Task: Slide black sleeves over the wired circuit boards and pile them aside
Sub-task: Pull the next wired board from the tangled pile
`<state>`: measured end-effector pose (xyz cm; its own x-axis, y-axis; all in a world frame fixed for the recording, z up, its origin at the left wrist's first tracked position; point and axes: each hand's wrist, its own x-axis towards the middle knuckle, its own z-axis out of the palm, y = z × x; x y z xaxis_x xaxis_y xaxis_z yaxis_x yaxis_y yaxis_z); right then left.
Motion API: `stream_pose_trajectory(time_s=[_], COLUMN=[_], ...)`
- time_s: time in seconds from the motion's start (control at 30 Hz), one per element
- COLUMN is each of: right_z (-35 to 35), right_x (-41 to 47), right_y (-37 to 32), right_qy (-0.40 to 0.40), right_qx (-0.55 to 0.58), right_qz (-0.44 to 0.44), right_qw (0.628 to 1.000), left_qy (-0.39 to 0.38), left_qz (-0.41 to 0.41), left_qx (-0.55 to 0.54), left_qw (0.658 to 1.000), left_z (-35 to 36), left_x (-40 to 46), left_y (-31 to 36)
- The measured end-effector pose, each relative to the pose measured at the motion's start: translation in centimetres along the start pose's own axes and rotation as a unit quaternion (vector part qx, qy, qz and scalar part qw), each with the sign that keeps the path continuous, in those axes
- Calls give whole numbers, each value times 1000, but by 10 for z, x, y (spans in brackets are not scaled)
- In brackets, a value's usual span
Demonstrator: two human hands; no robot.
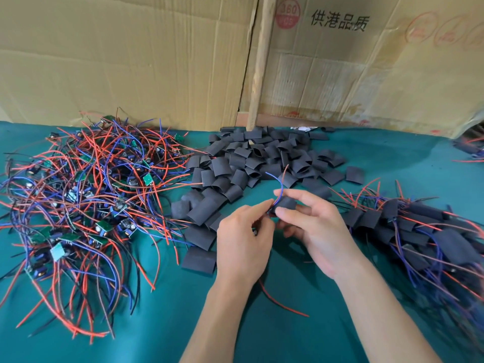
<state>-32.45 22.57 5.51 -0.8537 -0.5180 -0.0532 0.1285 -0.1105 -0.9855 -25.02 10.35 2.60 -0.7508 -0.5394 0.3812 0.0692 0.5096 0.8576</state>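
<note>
Above the green cloth, my right hand (311,229) pinches a black sleeve (286,203) between thumb and fingers. My left hand (242,241) grips a wired circuit board at the sleeve's left mouth; the board itself is hidden by my fingers. Its blue and red wires (282,183) curl up out of the sleeve, and a red wire (282,305) trails down below my wrists. A tangled heap of bare boards with red, blue and black wires (86,195) lies at the left. Loose black sleeves (251,163) are piled in the middle. Sleeved boards (424,231) are heaped at the right.
Flattened cardboard boxes (157,61) stand upright along the back of the table, with a wooden stick (258,74) leaning between them. The green cloth (162,323) covers the whole table. More wires (471,148) show at the far right edge.
</note>
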Motion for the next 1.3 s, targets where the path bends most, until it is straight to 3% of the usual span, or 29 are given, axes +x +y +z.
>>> stream_pose_trajectory(time_s=[0.27, 0.6, 0.93, 1.3], right_z=[-6, -16, -19, -21], right_x=[2, 6, 8, 6], right_y=[1, -3, -4, -9], right_qy=[30, 81, 185, 137], right_qx=[-54, 117, 188, 243], right_qz=[-17, -3, -20, -20], right_qw=[998, 990, 964, 960], left_qy=[19, -41, -80, -94], left_qz=[19, -12, 6, -2], left_qx=[19, 11, 0, -22], left_qw=[999, 999, 997, 995], left_z=[3, 1, 5, 5], left_x=[-1, -2, -4, -4], left_y=[-1, 1, -4, -8])
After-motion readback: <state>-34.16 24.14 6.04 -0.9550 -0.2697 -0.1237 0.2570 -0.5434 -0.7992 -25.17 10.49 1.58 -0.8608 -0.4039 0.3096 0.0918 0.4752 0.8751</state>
